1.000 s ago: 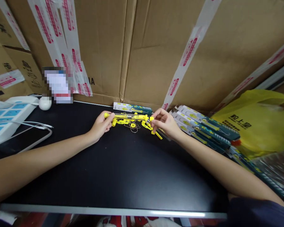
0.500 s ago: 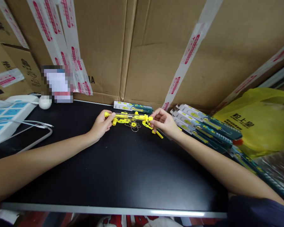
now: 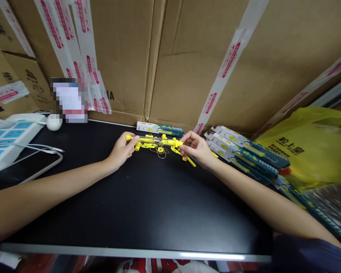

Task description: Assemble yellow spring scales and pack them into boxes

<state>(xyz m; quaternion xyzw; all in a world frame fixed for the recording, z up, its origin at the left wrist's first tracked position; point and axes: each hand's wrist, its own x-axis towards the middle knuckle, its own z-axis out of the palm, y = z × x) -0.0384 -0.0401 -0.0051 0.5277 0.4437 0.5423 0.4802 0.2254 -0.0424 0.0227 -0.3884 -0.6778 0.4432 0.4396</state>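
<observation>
A yellow and clear pen-shaped tool point(image 3: 155, 141) is held level over the far middle of the black table point(image 3: 147, 204). My left hand point(image 3: 122, 149) is closed on its left end, thumb and fingers pinching the yellow cap. At its right end my right hand point(image 3: 196, 148) is closed on the yellow tip. Beneath the tool lie several small yellow plastic parts point(image 3: 159, 149) and thin wire clips. A loose yellow strip point(image 3: 191, 162) lies just under my right hand.
One teal and white packet point(image 3: 159, 130) lies behind the tool; several more are stacked point(image 3: 244, 153) to the right. A yellow plastic bag point(image 3: 312, 146) sits far right. A white power strip point(image 3: 8, 134) with cables is at left. Taped cardboard boxes point(image 3: 182, 57) wall the back.
Both hands keep their grip on the tool. My right hand has shifted slightly left along its tip; the view has barely moved.
</observation>
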